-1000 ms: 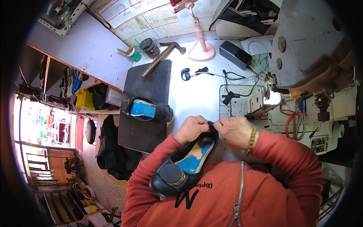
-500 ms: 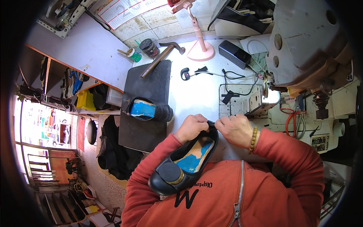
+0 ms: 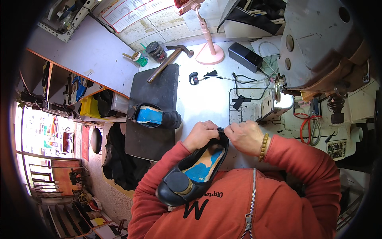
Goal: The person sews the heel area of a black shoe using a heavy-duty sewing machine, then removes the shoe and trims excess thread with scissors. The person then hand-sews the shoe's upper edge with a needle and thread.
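Note:
A black slip-on shoe (image 3: 175, 184) with a round black ornament at the toe leans against my chest, its heel end pointing away from me. Patchy blue and tan shows on its inner sole. My left hand (image 3: 201, 136) pinches the rim at the heel. On the other side of that heel, my right hand (image 3: 248, 137), with a beaded bracelet at the wrist, has its fingers closed on the rim too. What lies right between the fingertips is hidden. Its matching shoe (image 3: 172, 118) lies on a dark board (image 3: 153, 89) to the left.
Behind the board lie a hammer (image 3: 165, 65) and two small jars (image 3: 156, 51). A pink stand (image 3: 210, 53), a black box (image 3: 245, 57) and cables occupy the back. On the right are a large sewing machine (image 3: 322, 44) and red-handled scissors (image 3: 305, 128).
Both hands keep their hold on the heel rim, and the shoe stays in place. My right hand has shifted very slightly left; the whole view has moved a little.

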The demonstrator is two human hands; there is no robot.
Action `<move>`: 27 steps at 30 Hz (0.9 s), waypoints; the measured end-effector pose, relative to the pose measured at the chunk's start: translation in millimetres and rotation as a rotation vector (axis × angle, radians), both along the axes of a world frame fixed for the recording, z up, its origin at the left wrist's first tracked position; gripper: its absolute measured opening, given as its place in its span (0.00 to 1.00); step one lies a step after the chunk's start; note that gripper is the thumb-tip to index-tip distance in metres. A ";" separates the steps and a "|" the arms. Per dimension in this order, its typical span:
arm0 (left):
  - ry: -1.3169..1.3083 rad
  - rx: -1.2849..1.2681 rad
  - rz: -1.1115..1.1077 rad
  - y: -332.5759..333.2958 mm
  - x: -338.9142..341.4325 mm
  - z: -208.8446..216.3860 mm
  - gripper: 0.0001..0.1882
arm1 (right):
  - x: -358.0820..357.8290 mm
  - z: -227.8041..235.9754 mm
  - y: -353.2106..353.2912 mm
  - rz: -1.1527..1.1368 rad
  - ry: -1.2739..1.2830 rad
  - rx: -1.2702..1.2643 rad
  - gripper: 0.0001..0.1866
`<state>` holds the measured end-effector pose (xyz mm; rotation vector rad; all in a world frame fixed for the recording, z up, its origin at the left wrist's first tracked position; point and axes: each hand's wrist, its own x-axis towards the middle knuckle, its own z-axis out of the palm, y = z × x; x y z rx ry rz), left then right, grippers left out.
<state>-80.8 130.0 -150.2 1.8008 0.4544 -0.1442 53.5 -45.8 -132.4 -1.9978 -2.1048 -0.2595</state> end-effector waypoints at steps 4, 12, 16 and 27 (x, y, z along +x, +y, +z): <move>-0.065 0.081 -0.028 -0.8 -1.3 0.0 0.09 | 1.2 -0.9 -0.2 0.008 0.010 0.007 0.05; -0.080 0.125 -0.044 0.0 -0.9 -1.8 0.09 | -6.0 0.3 0.7 -0.051 -0.051 0.040 0.05; -0.058 0.101 -0.023 -0.8 -0.8 -1.9 0.09 | -4.9 1.3 -0.8 -0.037 -0.063 0.022 0.05; -0.017 0.060 -0.016 -0.6 0.0 -3.7 0.08 | 1.2 -1.0 -0.1 0.003 0.026 -0.026 0.05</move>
